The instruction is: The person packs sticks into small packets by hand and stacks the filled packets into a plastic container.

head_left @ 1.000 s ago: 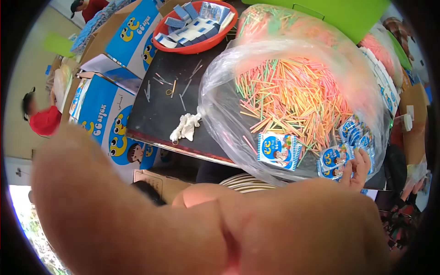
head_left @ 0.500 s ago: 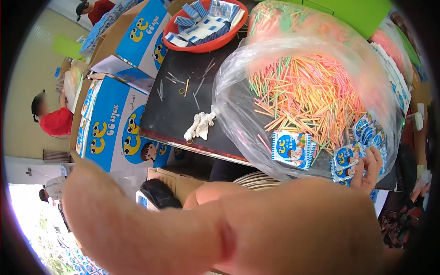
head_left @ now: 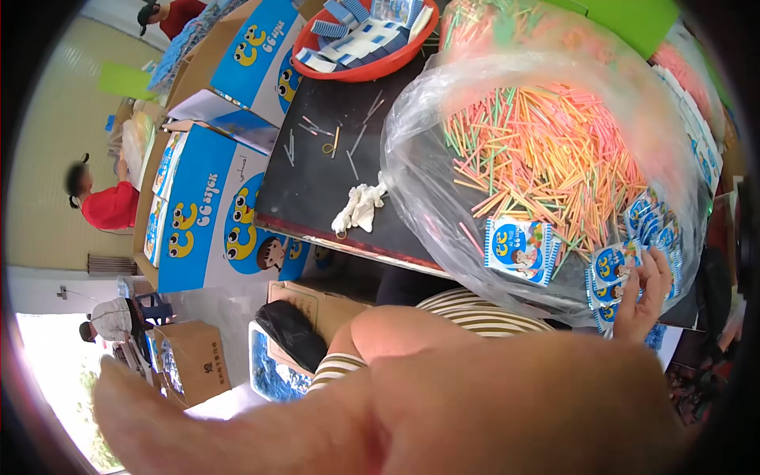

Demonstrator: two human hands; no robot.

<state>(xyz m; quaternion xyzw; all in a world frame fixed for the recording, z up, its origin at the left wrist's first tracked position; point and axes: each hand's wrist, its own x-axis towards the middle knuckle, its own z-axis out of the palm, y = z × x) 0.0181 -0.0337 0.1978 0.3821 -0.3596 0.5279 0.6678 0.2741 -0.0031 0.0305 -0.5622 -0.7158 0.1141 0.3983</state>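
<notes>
My left hand (head_left: 507, 388) is raised close in front of the camera, large and blurred. Its fingers are mostly out of view, so how they are set is unclear. My right hand (head_left: 647, 294) is at the table's front right, fingers curled with the thumb against a fanned bunch of blue-and-white packets (head_left: 607, 277). More of these packets (head_left: 653, 218) lie just behind it. Another small stack of packets (head_left: 518, 247) sits to its left. Behind the packets, a heap of thin pink, orange and green sticks (head_left: 546, 158) spills from a clear plastic bag (head_left: 412, 150).
A red basin (head_left: 372, 73) of packets stands at the back of the black table (head_left: 317, 186). Loose sticks and a crumpled white cloth (head_left: 360, 207) lie there. Blue cartons (head_left: 194, 214) stand at the left. Other people (head_left: 111, 202) are further off.
The view has shifted slightly, so the table and cartons appear further right, and a brown carton now shows at lower left. My right hand stays at the packets; my left hand is still before the camera.
</notes>
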